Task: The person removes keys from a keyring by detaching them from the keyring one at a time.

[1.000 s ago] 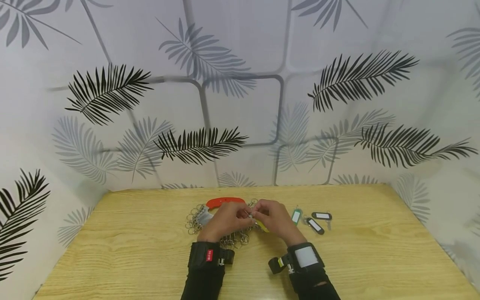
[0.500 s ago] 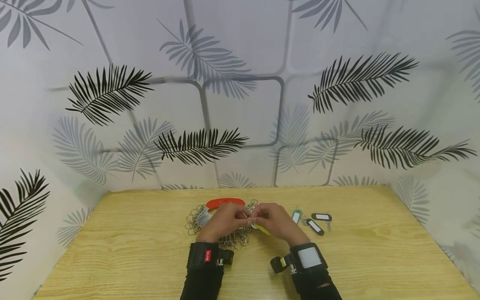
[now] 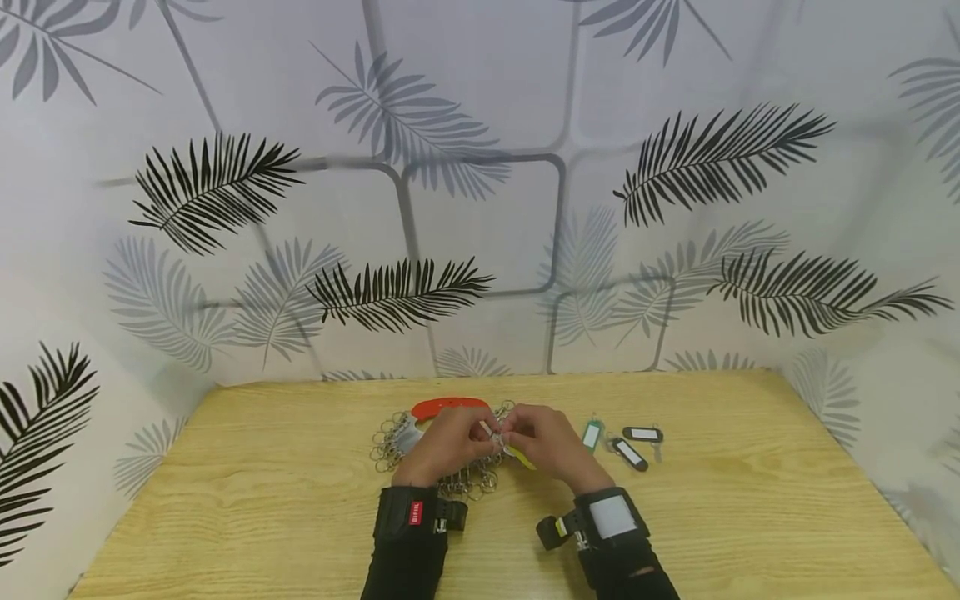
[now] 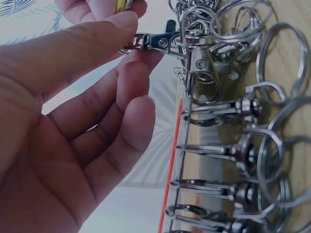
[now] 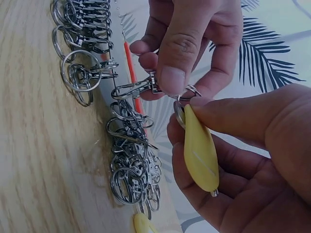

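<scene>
In the head view my left hand (image 3: 447, 444) and right hand (image 3: 553, 442) meet fingertip to fingertip over a key holder with a red handle (image 3: 450, 406). The left thumb and fingers pinch a silver swivel clasp (image 5: 133, 88) by its ring end; its hook end is on the holder's edge. My right hand pinches a yellow key tag (image 5: 200, 153) near its small metal ring (image 5: 179, 114). The clasp's split ring (image 5: 194, 91) touches that area, but fingers hide whether the two rings are linked.
Several clasps with split rings (image 4: 283, 63) hang crowded along the holder. Another yellow tag (image 5: 144, 223) shows at the lower edge of the right wrist view. To the right lie a green tag (image 3: 592, 434) and two black tags (image 3: 630, 452) on the wooden table (image 3: 750, 500).
Both hands stay in nearly the same place. The right hand and wrist shifted slightly right, then back left, and the yellow tag's angle between the fingers changed a little.
</scene>
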`<act>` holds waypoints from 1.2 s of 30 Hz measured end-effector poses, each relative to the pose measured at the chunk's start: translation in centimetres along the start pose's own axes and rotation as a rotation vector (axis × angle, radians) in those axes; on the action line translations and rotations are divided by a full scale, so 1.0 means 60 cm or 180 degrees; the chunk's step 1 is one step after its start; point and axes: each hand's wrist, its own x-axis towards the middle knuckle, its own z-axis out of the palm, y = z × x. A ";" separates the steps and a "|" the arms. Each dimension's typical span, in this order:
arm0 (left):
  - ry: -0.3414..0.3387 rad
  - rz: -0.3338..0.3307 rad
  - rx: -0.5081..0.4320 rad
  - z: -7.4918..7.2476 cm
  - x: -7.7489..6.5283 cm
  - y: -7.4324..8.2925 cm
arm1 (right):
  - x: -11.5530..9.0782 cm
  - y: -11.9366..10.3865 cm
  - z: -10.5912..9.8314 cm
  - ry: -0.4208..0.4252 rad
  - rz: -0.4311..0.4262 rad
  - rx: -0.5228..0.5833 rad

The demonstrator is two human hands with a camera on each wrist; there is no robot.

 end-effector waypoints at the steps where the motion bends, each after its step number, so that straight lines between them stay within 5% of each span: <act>1: 0.0003 0.0001 0.0009 0.000 0.000 0.000 | 0.000 -0.001 0.001 0.0015 0.0010 -0.0001; 13: 0.0028 0.0000 -0.0038 0.003 0.000 0.000 | 0.003 -0.002 0.012 0.0322 0.0189 -0.0085; 21: 0.0090 0.0009 -0.0073 0.007 0.000 0.000 | 0.000 0.004 0.007 0.0261 -0.0126 -0.0067; 36: 0.0218 0.0077 -0.0012 0.007 0.001 0.002 | 0.002 -0.008 0.006 0.0198 0.0317 -0.0058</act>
